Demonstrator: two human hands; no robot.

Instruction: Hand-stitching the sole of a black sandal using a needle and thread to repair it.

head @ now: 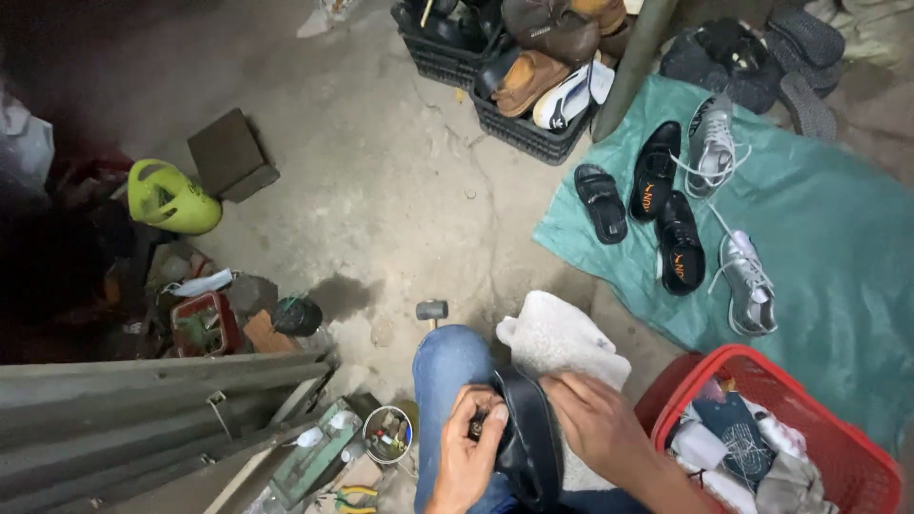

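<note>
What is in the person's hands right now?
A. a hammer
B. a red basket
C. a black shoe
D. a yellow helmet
C: both the left hand and the right hand grip a black shoe over the knee and the white fluffy cloth; the yellow-green helmet, the hammer and the red basket all lie apart from the hands.

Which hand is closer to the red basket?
The right hand. It rests on the black shoe right beside the red basket, while the left hand grips the shoe's far side, farther from it.
</note>
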